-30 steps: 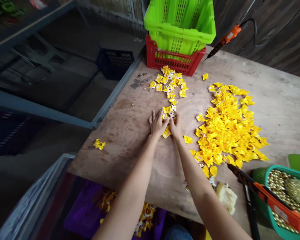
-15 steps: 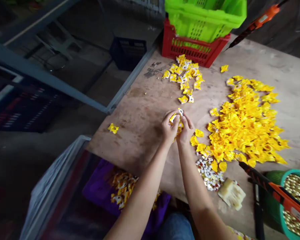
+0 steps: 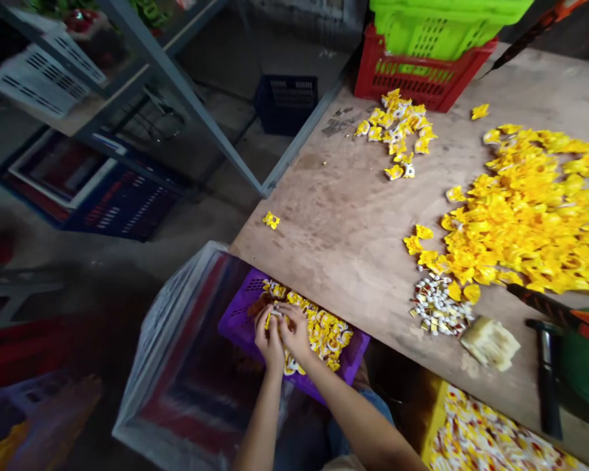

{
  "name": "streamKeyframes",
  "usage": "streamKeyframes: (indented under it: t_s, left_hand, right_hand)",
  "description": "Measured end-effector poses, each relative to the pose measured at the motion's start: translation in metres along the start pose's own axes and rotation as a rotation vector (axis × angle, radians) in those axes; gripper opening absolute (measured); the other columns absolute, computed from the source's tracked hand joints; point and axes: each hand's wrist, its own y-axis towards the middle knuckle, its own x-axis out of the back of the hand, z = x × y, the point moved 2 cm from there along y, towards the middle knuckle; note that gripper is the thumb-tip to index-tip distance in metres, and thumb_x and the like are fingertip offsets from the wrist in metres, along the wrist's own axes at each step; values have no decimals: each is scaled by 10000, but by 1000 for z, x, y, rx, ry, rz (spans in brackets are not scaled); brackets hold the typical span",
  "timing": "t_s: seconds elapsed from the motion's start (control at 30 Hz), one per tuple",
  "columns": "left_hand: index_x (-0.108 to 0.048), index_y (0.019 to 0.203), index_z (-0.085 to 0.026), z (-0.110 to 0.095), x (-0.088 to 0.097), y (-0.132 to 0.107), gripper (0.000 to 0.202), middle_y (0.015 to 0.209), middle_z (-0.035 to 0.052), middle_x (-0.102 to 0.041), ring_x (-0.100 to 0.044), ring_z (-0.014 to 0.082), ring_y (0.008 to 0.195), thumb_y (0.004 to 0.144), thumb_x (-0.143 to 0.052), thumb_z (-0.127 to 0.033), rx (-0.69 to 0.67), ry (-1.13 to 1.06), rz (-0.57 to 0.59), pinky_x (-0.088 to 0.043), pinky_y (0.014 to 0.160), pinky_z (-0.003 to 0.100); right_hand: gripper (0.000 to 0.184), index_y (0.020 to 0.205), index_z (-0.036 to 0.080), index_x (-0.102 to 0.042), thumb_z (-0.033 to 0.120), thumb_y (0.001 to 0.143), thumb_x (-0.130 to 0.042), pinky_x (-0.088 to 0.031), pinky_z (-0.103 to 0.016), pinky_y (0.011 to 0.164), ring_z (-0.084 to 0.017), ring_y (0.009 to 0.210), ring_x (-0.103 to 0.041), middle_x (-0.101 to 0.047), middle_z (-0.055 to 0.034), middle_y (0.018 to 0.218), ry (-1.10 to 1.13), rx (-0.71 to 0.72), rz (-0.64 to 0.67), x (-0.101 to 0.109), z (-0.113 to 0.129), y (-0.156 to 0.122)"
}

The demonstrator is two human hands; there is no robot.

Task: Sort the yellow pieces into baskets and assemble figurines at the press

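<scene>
Both hands are together over a purple crate [image 3: 232, 316] at the table's near left edge. My left hand [image 3: 271, 340] and my right hand [image 3: 295, 332] close around a small yellow-and-white plastic piece [image 3: 273, 313], mostly covered by the fingers. Below and to the right, many similar yellow-and-white pieces [image 3: 331, 330] fill the crate. On the wooden table [image 3: 334, 242] lie a big heap of yellow pieces [image 3: 525, 209] and a smaller cluster of yellow-and-white pieces [image 3: 397, 124]. One lone yellow piece [image 3: 271, 220] sits near the left edge.
Small white and gold parts [image 3: 439, 304] lie beside a stained pad [image 3: 491, 342], a hammer [image 3: 548, 386] and a green tub [image 3: 582, 366]. At the back, a green crate [image 3: 446, 33] sits in a red crate [image 3: 366, 65]. A yellow bin [image 3: 434, 418] is below the table's front edge.
Both hands have moved left and toward me, from above the table to over the purple crate, still holding the piece. The camera view has swung left.
</scene>
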Motion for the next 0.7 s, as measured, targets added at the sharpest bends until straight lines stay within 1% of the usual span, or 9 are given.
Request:
streamKeyframes:
  t_s: [0.1, 0.2, 0.27, 0.3, 0.4, 0.47, 0.53, 0.63, 0.7]
  left_hand:
    - [-725, 1114, -192, 52, 11, -3, 432, 1251, 139, -693, -624, 301, 1207, 885, -530, -501, 85, 101, 144, -481, 1069, 471]
    - [-731, 1110, -241, 73, 17, -2, 405, 1302, 116, -675, -577, 311, 1284, 878, -504, -483, 52, 258, 177, -397, 1148, 498]
    - [-710, 1152, -267, 65, 17, 3, 382, 1386, 107, -623, -520, 319, 1349, 900, -490, -452, -9, 349, 136, -300, 1199, 542]
    - [-694, 1182, -268, 54, 15, 7, 380, 1439, 114, -579, -483, 328, 1383, 911, -490, -440, -49, 384, 99, -252, 1212, 569]
    - [-638, 1263, -234, 3, -7, 26, 404, 1533, 158, -457, -378, 351, 1446, 928, -521, -427, -194, 399, -39, -200, 1211, 613]
    - [-608, 1287, -213, -39, -39, 44, 420, 1521, 175, -442, -364, 342, 1444, 923, -551, -416, -292, 320, -80, -236, 1203, 588]
    - [-580, 1300, -209, -82, -85, 65, 417, 1495, 174, -444, -392, 317, 1418, 927, -555, -393, -396, 211, -41, -289, 1189, 544]
    - [-533, 1332, -195, -141, -173, 103, 430, 1479, 186, -426, -411, 299, 1396, 935, -540, -361, -579, 95, 59, -338, 1158, 501]
    - [-487, 1376, -181, -173, -238, 133, 496, 1494, 205, -405, -379, 321, 1413, 934, -527, -401, -683, 66, 156, -311, 1162, 526]
  right_hand:
    - [360, 1072, 243, -765, 114, 809, -555, -369, -553, 1132, -291, 1299, -560, -705, -67, 1286, -283, -112, 200, 3, -17, -12]
    - [331, 1024, 240, -772, 130, 819, -536, -474, -483, 1048, -276, 1191, -640, -739, -61, 1210, -270, -124, 358, 42, -4, -10]
    - [271, 989, 232, -767, 231, 884, -517, -552, -402, 913, -241, 983, -713, -779, -57, 1027, -163, -102, 374, 86, 16, 7]
    - [273, 983, 228, -758, 296, 914, -503, -564, -382, 858, -231, 912, -717, -779, -56, 971, -127, -84, 326, 111, 27, 22]
    - [285, 994, 232, -717, 436, 917, -533, -544, -373, 846, -232, 910, -681, -753, -66, 982, -177, 40, -23, 192, 57, 91]
    - [295, 1021, 232, -681, 468, 887, -565, -530, -374, 844, -228, 920, -652, -726, -74, 1015, -250, 132, -239, 241, 70, 147]
    - [326, 1084, 232, -634, 469, 870, -565, -524, -371, 843, -221, 951, -633, -691, -81, 1085, -294, 205, -370, 282, 78, 206]
    - [372, 1180, 253, -556, 444, 861, -540, -510, -391, 905, -223, 1084, -595, -613, -84, 1243, -377, 292, -520, 334, 84, 292]
    - [385, 1212, 264, -526, 425, 863, -509, -488, -431, 965, -239, 1174, -552, -559, -85, 1314, -474, 349, -609, 366, 91, 344]
